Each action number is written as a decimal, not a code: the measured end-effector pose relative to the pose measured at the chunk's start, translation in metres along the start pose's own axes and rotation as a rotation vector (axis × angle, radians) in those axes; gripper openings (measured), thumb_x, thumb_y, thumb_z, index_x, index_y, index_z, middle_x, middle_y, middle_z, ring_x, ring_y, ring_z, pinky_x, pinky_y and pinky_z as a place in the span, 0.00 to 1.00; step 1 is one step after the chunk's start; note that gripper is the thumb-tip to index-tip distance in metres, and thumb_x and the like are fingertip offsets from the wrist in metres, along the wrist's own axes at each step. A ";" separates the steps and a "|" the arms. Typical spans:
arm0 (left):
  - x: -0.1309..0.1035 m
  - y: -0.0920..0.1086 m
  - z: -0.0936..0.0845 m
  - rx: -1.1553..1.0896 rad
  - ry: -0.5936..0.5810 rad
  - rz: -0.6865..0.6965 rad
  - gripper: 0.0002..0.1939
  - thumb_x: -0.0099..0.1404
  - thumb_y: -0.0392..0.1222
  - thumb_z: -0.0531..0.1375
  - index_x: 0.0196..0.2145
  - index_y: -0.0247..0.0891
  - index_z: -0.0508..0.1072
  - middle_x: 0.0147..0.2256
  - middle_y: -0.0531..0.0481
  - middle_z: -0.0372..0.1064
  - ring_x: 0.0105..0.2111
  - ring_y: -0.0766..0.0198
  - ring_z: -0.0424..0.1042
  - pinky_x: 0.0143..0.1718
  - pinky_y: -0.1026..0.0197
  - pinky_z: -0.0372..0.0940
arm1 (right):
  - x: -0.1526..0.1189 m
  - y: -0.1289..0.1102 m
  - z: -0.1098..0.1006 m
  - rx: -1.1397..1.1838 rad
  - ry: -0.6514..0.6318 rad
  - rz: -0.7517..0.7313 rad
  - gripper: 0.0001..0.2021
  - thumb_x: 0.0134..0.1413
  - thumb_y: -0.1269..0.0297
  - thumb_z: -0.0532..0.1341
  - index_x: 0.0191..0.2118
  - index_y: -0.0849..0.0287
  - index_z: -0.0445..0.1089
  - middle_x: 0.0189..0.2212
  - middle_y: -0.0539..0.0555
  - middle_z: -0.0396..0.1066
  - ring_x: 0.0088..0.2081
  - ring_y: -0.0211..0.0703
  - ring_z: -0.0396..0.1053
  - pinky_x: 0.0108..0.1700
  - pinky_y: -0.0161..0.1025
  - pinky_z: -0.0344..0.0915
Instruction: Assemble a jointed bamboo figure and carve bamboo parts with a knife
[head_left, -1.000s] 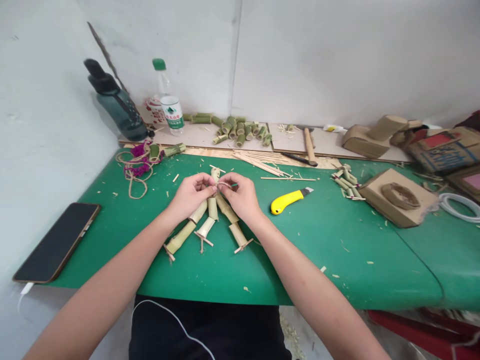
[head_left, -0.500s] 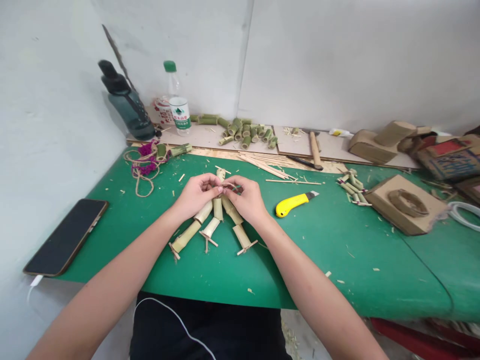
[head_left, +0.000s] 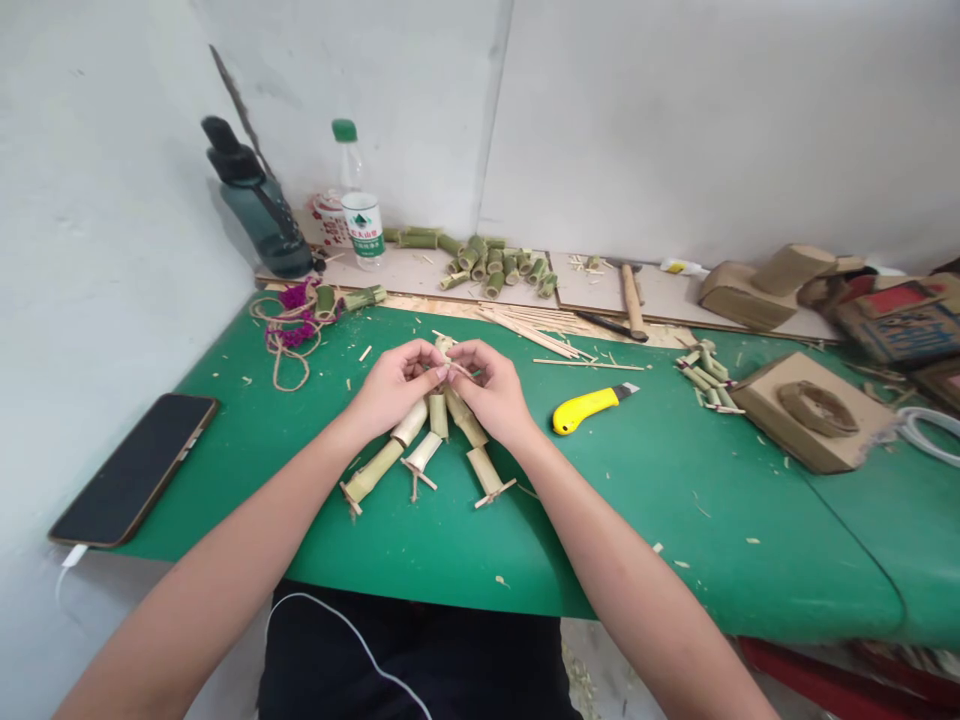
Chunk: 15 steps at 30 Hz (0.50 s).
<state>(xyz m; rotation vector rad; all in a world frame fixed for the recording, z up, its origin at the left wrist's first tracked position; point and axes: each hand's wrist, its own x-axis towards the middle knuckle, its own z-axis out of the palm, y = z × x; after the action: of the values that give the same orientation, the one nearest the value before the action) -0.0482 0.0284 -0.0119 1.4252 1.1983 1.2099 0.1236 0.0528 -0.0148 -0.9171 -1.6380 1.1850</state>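
Observation:
A jointed figure (head_left: 375,470) made of pale bamboo tubes lies on the green tabletop (head_left: 675,520), its strung limbs spread toward me and several ending in small cross sticks. Over its upper middle, my left hand (head_left: 397,388) is closed, thumb and fingertips pinched on twine. My right hand (head_left: 495,390) faces it, also closed, pinching the same thin twine (head_left: 460,370) just above the figure. The fingertips of both hands nearly meet and cover the figure's middle. A short bamboo piece (head_left: 444,344) with a cross stick shows beyond them.
Right of my hands lies a yellow utility knife (head_left: 585,410), blade out. Behind are thin sticks (head_left: 529,330), cut green bamboo tubes (head_left: 495,265) and a hammer (head_left: 632,303). A phone (head_left: 135,470) is at left, near purple cord (head_left: 300,330) and bottles (head_left: 364,230). Cardboard pieces (head_left: 814,410) stand right.
My fingertips have shifted slightly on the twine, the right ones curling more upright. The bamboo figure stays in place, and the view has moved a little.

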 end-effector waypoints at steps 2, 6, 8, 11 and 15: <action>-0.001 -0.001 0.000 0.022 0.000 0.010 0.11 0.63 0.47 0.67 0.37 0.38 0.72 0.33 0.52 0.72 0.30 0.66 0.70 0.33 0.63 0.66 | 0.002 0.001 0.000 0.128 -0.015 0.060 0.12 0.52 0.59 0.67 0.42 0.54 0.72 0.32 0.49 0.74 0.34 0.42 0.70 0.38 0.38 0.66; -0.003 -0.002 0.000 0.181 0.038 0.054 0.11 0.64 0.46 0.65 0.40 0.40 0.70 0.33 0.54 0.70 0.27 0.68 0.67 0.29 0.64 0.61 | 0.004 0.000 -0.003 0.275 -0.022 0.203 0.16 0.45 0.56 0.71 0.40 0.55 0.72 0.31 0.49 0.75 0.33 0.41 0.71 0.37 0.38 0.67; -0.005 0.001 -0.001 0.278 0.072 0.087 0.10 0.64 0.45 0.65 0.38 0.41 0.68 0.30 0.56 0.67 0.25 0.69 0.64 0.28 0.65 0.58 | 0.004 -0.001 -0.004 0.293 -0.011 0.258 0.17 0.43 0.56 0.72 0.39 0.55 0.72 0.29 0.48 0.74 0.31 0.40 0.70 0.35 0.37 0.65; -0.008 0.007 -0.001 0.394 0.089 0.146 0.09 0.64 0.43 0.64 0.35 0.41 0.66 0.28 0.57 0.63 0.25 0.69 0.61 0.28 0.64 0.57 | 0.003 -0.005 -0.006 0.314 0.008 0.301 0.17 0.41 0.57 0.73 0.38 0.55 0.73 0.27 0.47 0.73 0.27 0.38 0.67 0.30 0.35 0.62; -0.011 0.014 -0.001 0.571 0.037 0.252 0.04 0.62 0.39 0.64 0.34 0.40 0.71 0.31 0.55 0.65 0.24 0.69 0.60 0.29 0.63 0.58 | 0.003 -0.008 -0.005 0.328 0.017 0.332 0.18 0.39 0.58 0.74 0.38 0.55 0.73 0.26 0.47 0.73 0.25 0.36 0.64 0.28 0.34 0.59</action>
<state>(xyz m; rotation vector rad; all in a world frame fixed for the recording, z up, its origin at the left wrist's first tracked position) -0.0481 0.0153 0.0005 2.0297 1.4989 1.1062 0.1273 0.0545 -0.0056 -1.0033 -1.2548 1.6106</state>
